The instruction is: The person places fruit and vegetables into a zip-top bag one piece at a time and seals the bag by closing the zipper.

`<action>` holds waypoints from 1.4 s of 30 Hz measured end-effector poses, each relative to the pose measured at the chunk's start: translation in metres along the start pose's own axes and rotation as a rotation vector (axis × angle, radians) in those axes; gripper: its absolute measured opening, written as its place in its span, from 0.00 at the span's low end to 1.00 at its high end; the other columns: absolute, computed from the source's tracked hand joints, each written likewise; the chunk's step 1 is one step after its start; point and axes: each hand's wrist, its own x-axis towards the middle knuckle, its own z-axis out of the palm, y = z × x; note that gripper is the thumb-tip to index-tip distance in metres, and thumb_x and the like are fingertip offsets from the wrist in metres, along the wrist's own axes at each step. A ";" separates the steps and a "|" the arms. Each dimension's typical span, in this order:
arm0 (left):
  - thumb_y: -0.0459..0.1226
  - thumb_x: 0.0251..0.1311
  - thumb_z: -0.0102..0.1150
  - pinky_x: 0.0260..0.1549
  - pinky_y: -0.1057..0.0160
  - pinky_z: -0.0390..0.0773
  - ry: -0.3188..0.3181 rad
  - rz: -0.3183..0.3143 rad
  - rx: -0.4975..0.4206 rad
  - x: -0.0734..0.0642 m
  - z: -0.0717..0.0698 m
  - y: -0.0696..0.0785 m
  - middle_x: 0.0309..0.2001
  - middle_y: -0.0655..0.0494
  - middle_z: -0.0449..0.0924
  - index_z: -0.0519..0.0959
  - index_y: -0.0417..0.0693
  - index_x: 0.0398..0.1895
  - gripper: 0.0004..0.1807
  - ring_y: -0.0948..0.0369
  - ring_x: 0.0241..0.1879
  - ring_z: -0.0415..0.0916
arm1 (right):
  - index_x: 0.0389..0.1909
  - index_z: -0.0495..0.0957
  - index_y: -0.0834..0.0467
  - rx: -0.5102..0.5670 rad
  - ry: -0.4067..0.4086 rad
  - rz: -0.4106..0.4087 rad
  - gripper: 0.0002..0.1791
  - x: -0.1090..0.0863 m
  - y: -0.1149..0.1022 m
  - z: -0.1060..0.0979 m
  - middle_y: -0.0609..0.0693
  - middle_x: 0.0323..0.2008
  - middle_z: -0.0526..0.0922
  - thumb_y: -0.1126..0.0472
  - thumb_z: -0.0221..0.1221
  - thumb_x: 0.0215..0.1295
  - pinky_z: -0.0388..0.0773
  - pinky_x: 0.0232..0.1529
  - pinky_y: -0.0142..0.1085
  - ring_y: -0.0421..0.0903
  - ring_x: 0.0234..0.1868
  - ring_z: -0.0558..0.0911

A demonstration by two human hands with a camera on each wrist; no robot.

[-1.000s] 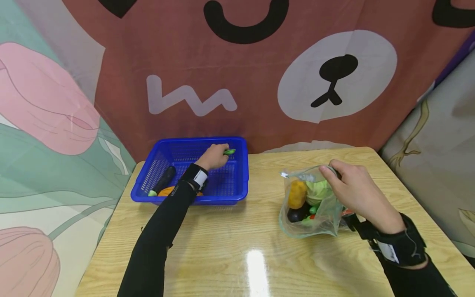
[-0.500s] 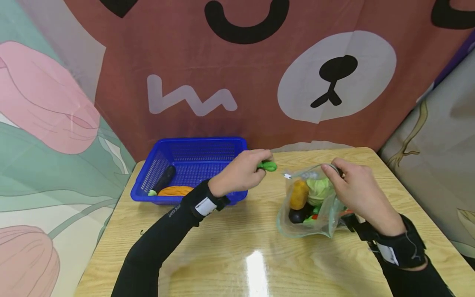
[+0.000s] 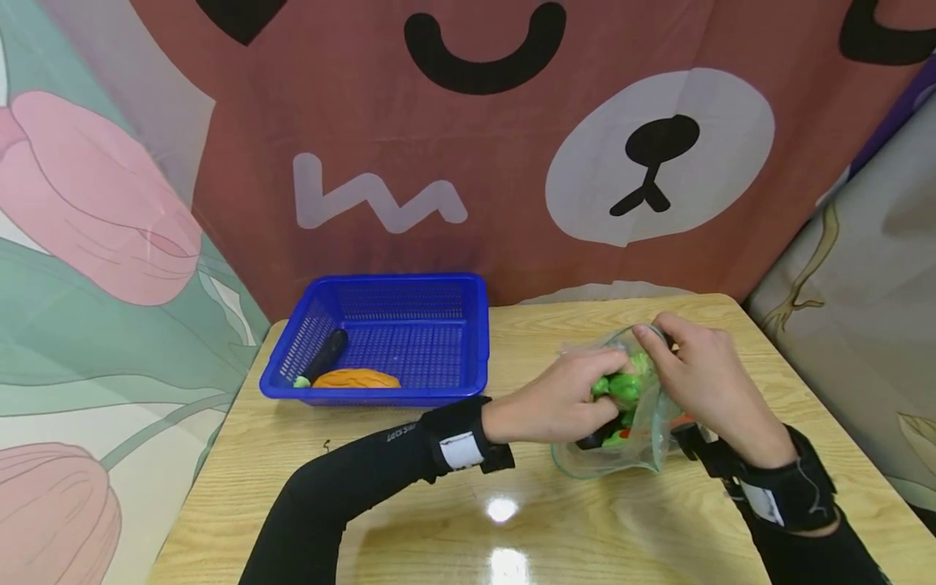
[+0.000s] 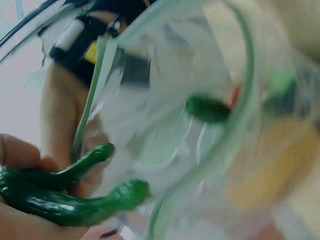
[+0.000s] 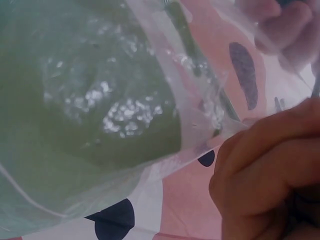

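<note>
My left hand pinches two green chili peppers at the mouth of a clear bag with a pale green edge. In the left wrist view their tips point toward the bag's opening. My right hand grips the bag's upper edge between thumb and fingers, keeping the mouth apart. Through the film in the right wrist view shows a large pale green cabbage. Another dark green vegetable and a blurred yellow one are also in the bag. My left hand covers part of the bag's contents in the head view.
A blue perforated basket stands at the back left of the wooden table. In it lie a long dark eggplant and a ridged orange vegetable. A printed cloth hangs behind the table.
My left hand has lifted the green peppers out of the blue basket and carried them right to the bag's mouth. The right hand has kept its grip on the bag.
</note>
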 end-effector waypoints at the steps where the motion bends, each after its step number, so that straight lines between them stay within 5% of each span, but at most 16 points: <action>1: 0.23 0.53 0.50 0.30 0.78 0.65 -0.007 -0.034 -0.041 0.002 0.004 0.000 0.30 0.57 0.68 0.70 0.44 0.34 0.10 0.69 0.29 0.64 | 0.20 0.64 0.55 0.001 0.000 -0.001 0.19 0.000 0.000 0.000 0.45 0.12 0.58 0.52 0.49 0.72 0.55 0.16 0.32 0.40 0.12 0.57; 9: 0.26 0.65 0.43 0.27 0.75 0.66 -0.045 -0.300 -0.264 0.014 0.023 -0.007 0.33 0.55 0.66 0.66 0.43 0.44 0.08 0.67 0.25 0.64 | 0.19 0.63 0.55 0.002 -0.022 0.020 0.20 -0.001 -0.001 0.000 0.46 0.12 0.56 0.52 0.48 0.72 0.54 0.16 0.32 0.41 0.12 0.56; 13: 0.28 0.68 0.40 0.26 0.73 0.64 -0.070 -0.364 -0.251 0.016 0.026 -0.016 0.36 0.56 0.67 0.64 0.44 0.48 0.08 0.65 0.24 0.63 | 0.19 0.62 0.55 0.018 -0.032 0.027 0.21 -0.001 0.000 0.000 0.46 0.12 0.55 0.51 0.48 0.72 0.53 0.16 0.32 0.41 0.12 0.55; 20: 0.32 0.71 0.38 0.23 0.75 0.64 -0.159 -0.322 0.100 0.018 0.033 -0.027 0.30 0.56 0.65 0.63 0.44 0.48 0.07 0.66 0.24 0.65 | 0.19 0.62 0.55 0.036 -0.032 0.006 0.21 -0.002 0.000 0.000 0.46 0.13 0.57 0.52 0.47 0.73 0.53 0.16 0.32 0.41 0.12 0.55; 25: 0.32 0.69 0.40 0.20 0.75 0.66 -0.215 -0.362 0.251 0.022 0.042 -0.036 0.27 0.58 0.67 0.62 0.39 0.58 0.16 0.66 0.23 0.68 | 0.19 0.64 0.55 0.035 -0.001 -0.007 0.20 -0.002 -0.002 0.001 0.45 0.12 0.57 0.52 0.48 0.72 0.54 0.16 0.32 0.40 0.12 0.56; 29: 0.38 0.67 0.47 0.30 0.76 0.71 -0.231 -0.395 0.294 0.024 0.044 -0.038 0.42 0.56 0.75 0.58 0.40 0.66 0.26 0.68 0.34 0.73 | 0.20 0.65 0.55 0.045 -0.003 0.028 0.20 -0.003 -0.003 0.000 0.45 0.11 0.57 0.50 0.46 0.73 0.54 0.15 0.32 0.40 0.11 0.55; 33: 0.44 0.66 0.51 0.49 0.72 0.70 -0.237 -0.400 0.331 0.025 0.040 -0.036 0.62 0.52 0.67 0.56 0.43 0.70 0.32 0.66 0.53 0.70 | 0.22 0.66 0.55 0.051 -0.005 0.072 0.21 -0.004 -0.004 -0.002 0.46 0.11 0.58 0.48 0.44 0.73 0.55 0.14 0.33 0.41 0.10 0.57; 42: 0.42 0.69 0.47 0.49 0.77 0.67 -0.259 -0.202 0.336 0.016 0.022 -0.018 0.60 0.53 0.70 0.68 0.43 0.63 0.23 0.65 0.54 0.69 | 0.21 0.66 0.55 0.048 -0.001 0.080 0.20 -0.003 -0.001 -0.002 0.46 0.11 0.58 0.49 0.46 0.73 0.54 0.14 0.34 0.40 0.10 0.56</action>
